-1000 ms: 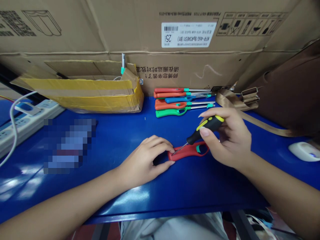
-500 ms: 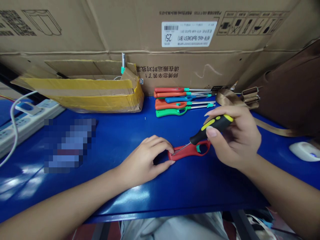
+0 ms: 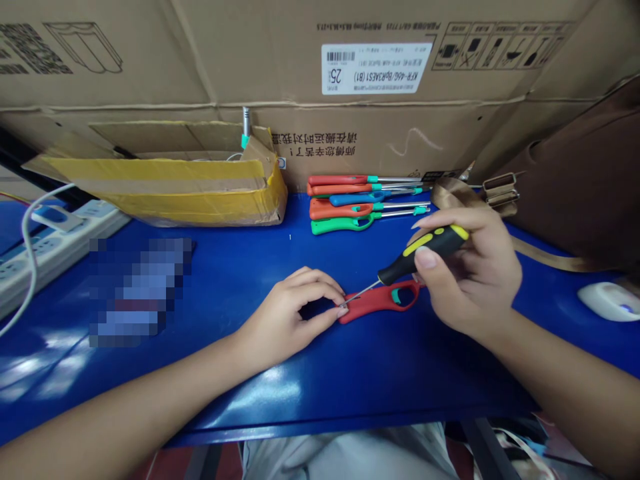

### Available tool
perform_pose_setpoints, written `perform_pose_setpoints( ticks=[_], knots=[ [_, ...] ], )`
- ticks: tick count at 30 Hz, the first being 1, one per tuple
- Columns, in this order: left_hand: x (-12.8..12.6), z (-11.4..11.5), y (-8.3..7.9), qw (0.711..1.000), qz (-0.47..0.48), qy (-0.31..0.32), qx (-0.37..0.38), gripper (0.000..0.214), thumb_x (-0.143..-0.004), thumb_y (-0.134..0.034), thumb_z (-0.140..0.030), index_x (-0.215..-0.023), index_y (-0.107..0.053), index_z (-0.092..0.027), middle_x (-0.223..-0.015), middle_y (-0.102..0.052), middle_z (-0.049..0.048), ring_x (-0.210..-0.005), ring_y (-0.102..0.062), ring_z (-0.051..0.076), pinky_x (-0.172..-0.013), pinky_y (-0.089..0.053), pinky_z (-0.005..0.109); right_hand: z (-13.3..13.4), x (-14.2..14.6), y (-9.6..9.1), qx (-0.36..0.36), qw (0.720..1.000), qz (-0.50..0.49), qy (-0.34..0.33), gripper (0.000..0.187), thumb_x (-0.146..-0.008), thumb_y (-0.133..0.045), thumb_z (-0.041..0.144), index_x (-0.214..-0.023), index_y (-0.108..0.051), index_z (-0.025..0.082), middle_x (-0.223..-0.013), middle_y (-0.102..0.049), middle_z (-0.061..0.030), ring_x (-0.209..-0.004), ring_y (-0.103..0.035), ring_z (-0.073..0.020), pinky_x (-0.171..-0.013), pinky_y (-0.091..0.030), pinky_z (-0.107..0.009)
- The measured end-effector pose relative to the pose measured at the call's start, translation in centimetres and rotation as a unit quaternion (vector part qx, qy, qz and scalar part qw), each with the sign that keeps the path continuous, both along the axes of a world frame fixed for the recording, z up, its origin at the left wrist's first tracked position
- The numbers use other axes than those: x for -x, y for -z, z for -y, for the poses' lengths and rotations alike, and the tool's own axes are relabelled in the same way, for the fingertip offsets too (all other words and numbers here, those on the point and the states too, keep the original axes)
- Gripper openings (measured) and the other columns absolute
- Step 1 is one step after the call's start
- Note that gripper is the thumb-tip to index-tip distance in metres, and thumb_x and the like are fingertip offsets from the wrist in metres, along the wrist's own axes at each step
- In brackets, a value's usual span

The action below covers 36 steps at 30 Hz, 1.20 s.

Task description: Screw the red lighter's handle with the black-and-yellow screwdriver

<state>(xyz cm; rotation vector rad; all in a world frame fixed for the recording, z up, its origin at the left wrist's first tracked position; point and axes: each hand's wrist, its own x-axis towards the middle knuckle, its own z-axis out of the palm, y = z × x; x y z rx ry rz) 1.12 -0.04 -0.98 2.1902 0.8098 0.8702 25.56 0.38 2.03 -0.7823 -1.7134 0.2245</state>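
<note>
My right hand (image 3: 473,273) grips a black-and-yellow screwdriver (image 3: 425,253), its shaft slanting down to the left. Below the shaft, a red lighter handle (image 3: 370,303) with a green trigger (image 3: 397,296) lies on the blue table (image 3: 280,393). Its right end runs toward my right hand, and no metal tube shows there. The thumb and fingers of my left hand (image 3: 295,310) pinch together at the screwdriver's tip, by the handle's left end. Something tiny and shiny shows between them, too small to name.
Several long-necked lighters (image 3: 345,209) lie behind my hands. A yellow-taped cardboard box (image 3: 200,193) stands at the back left, near a power strip (image 3: 60,243) and a blurred-out flat object (image 3: 143,293). A brown strap (image 3: 550,260) and a white mouse-like device (image 3: 610,302) are at right.
The screwdriver's tip has come off the lighter handle's surface to my left fingertips, which have closed together around it. My right hand has shifted only slightly.
</note>
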Motion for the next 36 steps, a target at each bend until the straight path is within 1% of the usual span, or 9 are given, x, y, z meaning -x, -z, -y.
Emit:
perform_pose_setpoints(
  ticks=[4, 7, 11, 17, 22, 28, 33, 36],
  knots=[
    [0.04, 0.05, -0.08, 1.000, 0.001, 0.002, -0.009, 0.007, -0.091, -0.069, -0.016, -0.096, -0.074, -0.020, -0.100, -0.074, 0.0034, -0.094, -0.067, 0.015, -0.088, -0.051, 0.030, 0.01, -0.15, 0.07, 0.017, 0.999, -0.037, 0.011, 0.025, -0.089, -0.066, 0.020, -0.114, -0.064, 0.025, -0.089, -0.063, -0.0030, -0.065, -0.061, -0.0152, -0.053, -0.054, -0.030],
    [0.07, 0.08, -0.13, 1.000, 0.000, 0.003, -0.017, 0.008, -0.091, -0.070, -0.015, -0.095, -0.074, -0.020, -0.099, -0.075, 0.0032, -0.094, -0.067, 0.015, -0.088, -0.052, 0.030, 0.05, -0.11, -0.08, 0.009, 1.000, -0.017, 0.012, 0.026, -0.089, -0.066, 0.020, -0.114, -0.064, 0.025, -0.091, -0.063, -0.0034, -0.064, -0.059, -0.0148, -0.052, -0.053, -0.029],
    [0.10, 0.04, -0.09, 1.000, -0.005, 0.003, -0.024, 0.008, -0.091, -0.070, -0.015, -0.095, -0.075, -0.020, -0.099, -0.075, 0.0031, -0.093, -0.067, 0.015, -0.088, -0.052, 0.031, 0.13, 0.05, -0.25, -0.019, 0.999, 0.019, 0.025, 0.028, -0.086, -0.068, 0.020, -0.113, -0.066, 0.025, -0.094, -0.064, -0.0045, -0.071, -0.062, -0.0165, -0.055, -0.054, -0.029],
    [0.12, 0.00, -0.04, 1.000, -0.016, 0.002, -0.024, 0.008, -0.091, -0.070, -0.016, -0.094, -0.075, -0.020, -0.100, -0.075, 0.0034, -0.093, -0.067, 0.016, -0.088, -0.052, 0.032, 0.15, 0.05, -0.30, -0.011, 0.999, 0.014, 0.026, 0.027, -0.086, -0.067, 0.020, -0.113, -0.065, 0.026, -0.097, -0.065, -0.0038, -0.069, -0.062, -0.0161, -0.056, -0.054, -0.030],
    [0.17, 0.04, -0.17, 0.999, -0.025, -0.003, -0.020, 0.008, -0.091, -0.069, -0.017, -0.094, -0.075, -0.022, -0.101, -0.075, 0.0034, -0.094, -0.067, 0.017, -0.088, -0.051, 0.034, 0.10, 0.02, -0.37, -0.032, 0.998, 0.040, 0.025, 0.028, -0.085, -0.068, 0.020, -0.113, -0.066, 0.025, -0.093, -0.066, -0.0045, -0.068, -0.062, -0.0171, -0.055, -0.054, -0.031],
    [0.31, 0.13, -0.17, 0.999, -0.033, -0.003, -0.023, 0.009, -0.092, -0.068, -0.016, -0.094, -0.075, -0.021, -0.101, -0.075, 0.0034, -0.094, -0.066, 0.017, -0.088, -0.051, 0.035, 0.08, 0.00, -0.37, -0.038, 0.999, 0.019, 0.022, 0.030, -0.087, -0.066, 0.020, -0.116, -0.066, 0.025, -0.095, -0.067, -0.0058, -0.067, -0.063, -0.0177, -0.054, -0.055, -0.032],
    [0.23, 0.16, -0.22, 0.999, -0.036, -0.001, -0.026, 0.008, -0.091, -0.069, -0.017, -0.094, -0.075, -0.021, -0.101, -0.075, 0.0030, -0.094, -0.066, 0.017, -0.088, -0.050, 0.035, 0.21, -0.01, -0.52, -0.051, 0.996, 0.060, 0.032, 0.029, -0.085, -0.068, 0.022, -0.114, -0.066, 0.026, -0.094, -0.068, -0.0058, -0.069, -0.064, -0.0186, -0.056, -0.056, -0.032],
    [0.17, 0.19, -0.27, 0.999, -0.036, 0.000, -0.027, 0.009, -0.091, -0.069, -0.016, -0.095, -0.075, -0.021, -0.102, -0.075, 0.0033, -0.094, -0.066, 0.017, -0.088, -0.050, 0.035, 0.22, -0.02, -0.55, -0.053, 0.997, 0.055, 0.033, 0.028, -0.086, -0.067, 0.022, -0.114, -0.066, 0.025, -0.094, -0.067, -0.0057, -0.069, -0.064, -0.0183, -0.056, -0.056, -0.032]
  ],
)
